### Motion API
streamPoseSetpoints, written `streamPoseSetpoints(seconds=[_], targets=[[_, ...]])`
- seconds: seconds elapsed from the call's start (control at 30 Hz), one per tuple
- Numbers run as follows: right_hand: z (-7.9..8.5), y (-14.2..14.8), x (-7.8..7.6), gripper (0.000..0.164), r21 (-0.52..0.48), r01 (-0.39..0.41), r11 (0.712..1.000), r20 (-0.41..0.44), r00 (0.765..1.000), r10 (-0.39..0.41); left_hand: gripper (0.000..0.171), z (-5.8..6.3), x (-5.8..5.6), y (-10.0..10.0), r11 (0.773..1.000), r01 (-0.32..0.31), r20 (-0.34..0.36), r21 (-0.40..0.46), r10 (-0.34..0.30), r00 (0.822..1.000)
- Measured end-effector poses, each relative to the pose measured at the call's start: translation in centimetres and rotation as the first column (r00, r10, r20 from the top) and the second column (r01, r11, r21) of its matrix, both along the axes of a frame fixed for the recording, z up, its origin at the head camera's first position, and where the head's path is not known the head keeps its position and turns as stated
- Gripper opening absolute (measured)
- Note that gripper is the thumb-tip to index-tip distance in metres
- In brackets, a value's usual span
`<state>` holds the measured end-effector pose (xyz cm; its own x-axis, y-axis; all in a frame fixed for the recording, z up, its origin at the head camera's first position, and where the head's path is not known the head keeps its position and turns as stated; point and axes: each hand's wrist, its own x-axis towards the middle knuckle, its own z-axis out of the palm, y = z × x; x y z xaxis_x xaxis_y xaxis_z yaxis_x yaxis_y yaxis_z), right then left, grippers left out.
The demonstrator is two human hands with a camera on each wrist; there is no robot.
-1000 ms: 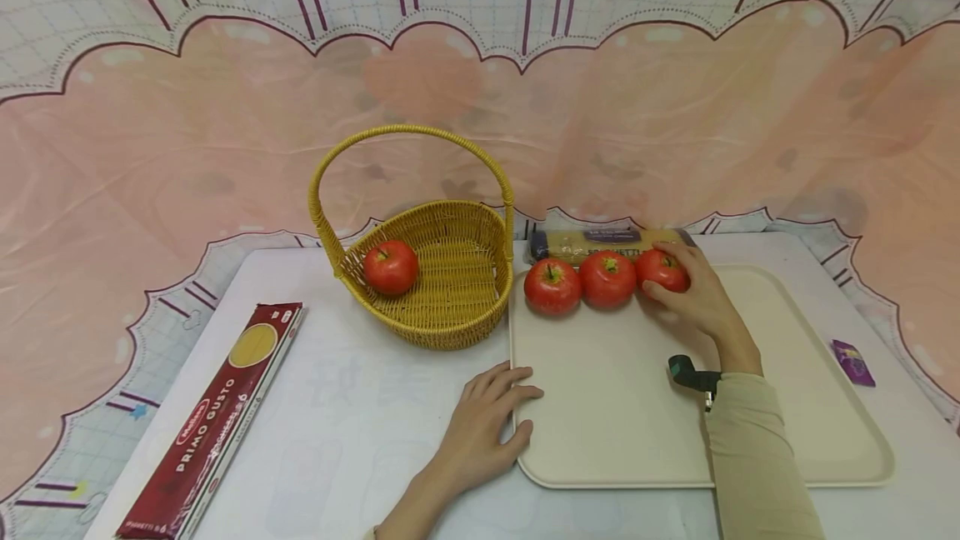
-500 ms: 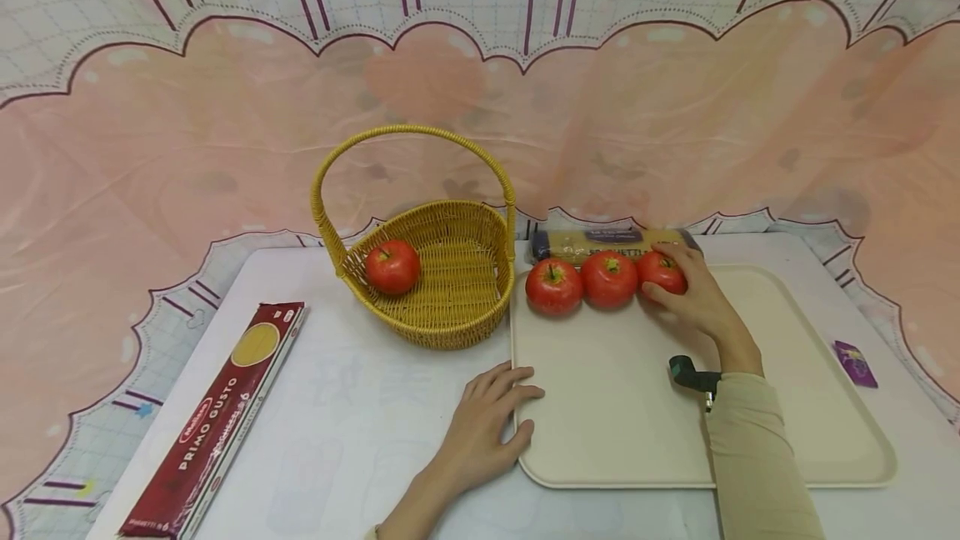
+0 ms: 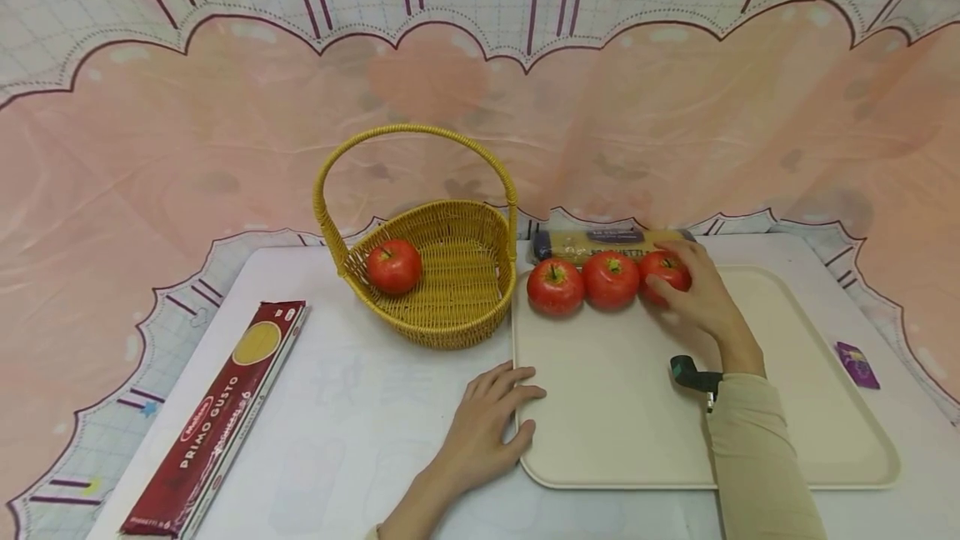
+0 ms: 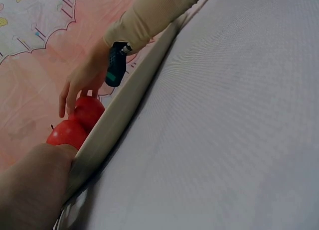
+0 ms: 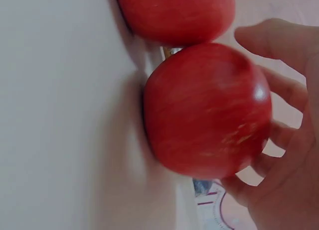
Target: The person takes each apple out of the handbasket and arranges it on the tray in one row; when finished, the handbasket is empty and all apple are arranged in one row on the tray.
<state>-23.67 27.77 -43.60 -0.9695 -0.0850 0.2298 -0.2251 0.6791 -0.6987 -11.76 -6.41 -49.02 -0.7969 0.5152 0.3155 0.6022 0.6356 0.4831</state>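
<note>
Three red apples stand in a row at the tray's far left: the left apple [image 3: 555, 287], the middle apple [image 3: 611, 280] and the right apple [image 3: 663, 272]. My right hand [image 3: 701, 290] is around the right apple, which rests on the cream tray [image 3: 615, 407]. In the right wrist view the fingers [image 5: 284, 93] curve loosely behind that apple [image 5: 207, 110], while the thumb stands apart from it. My left hand [image 3: 487, 427] lies with spread fingers over the tray's left rim. Another apple [image 3: 393, 267] sits inside a yellow wicker basket [image 3: 450, 336].
Behind the apples lies a spaghetti packet [image 3: 577, 245]. A long red spaghetti pack [image 3: 213, 423] is slanted on the table's left side. Right of the tray is a small purple packet [image 3: 857, 365]. A patterned cloth [image 3: 480, 132] rises behind the table.
Only slight shifts: the whole head view has drifted a little. My right hand stays at the right apple, its fingers barely moved, and my left hand remains at the tray's rim.
</note>
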Motion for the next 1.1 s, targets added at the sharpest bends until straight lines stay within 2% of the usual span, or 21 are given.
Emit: streamPoseSetpoints(seconds=[0.2,0.4,0.57,0.83,1.1], targets=[[0.8,-1.1,-0.4,0.045,-0.045,-0.055,0.997,-0.156,0.987,0.048,0.031,0.0,-0.1,0.0,1.0,-0.003,-0.008,-0.003,0.003,1.0],[1.1,-2.8,-0.6,0.04,-0.032,-0.09,0.995,-0.223,0.972,0.08,0.031,0.1,-0.1,-0.1,1.0,-0.008,-0.014,-0.006,0.008,1.0],[1.3,-4.1,-0.7,0.038,-0.001,-0.126,0.992,-0.227,0.966,0.122,0.031,0.0,-0.1,-0.1,1.0,-0.009,-0.017,-0.007,0.008,1.0],[1.8,-5.6,-0.3,0.038,0.01,-0.154,0.988,-0.169,0.974,0.154,0.031,0.0,0.0,-0.1,1.0,-0.01,-0.003,-0.014,0.01,1.0],[2.2,-7.5,-0.1,0.04,-0.001,-0.231,0.973,-0.174,0.958,0.227,0.031,-0.1,-0.1,-0.1,1.0,-0.008,-0.013,-0.011,0.008,1.0]])
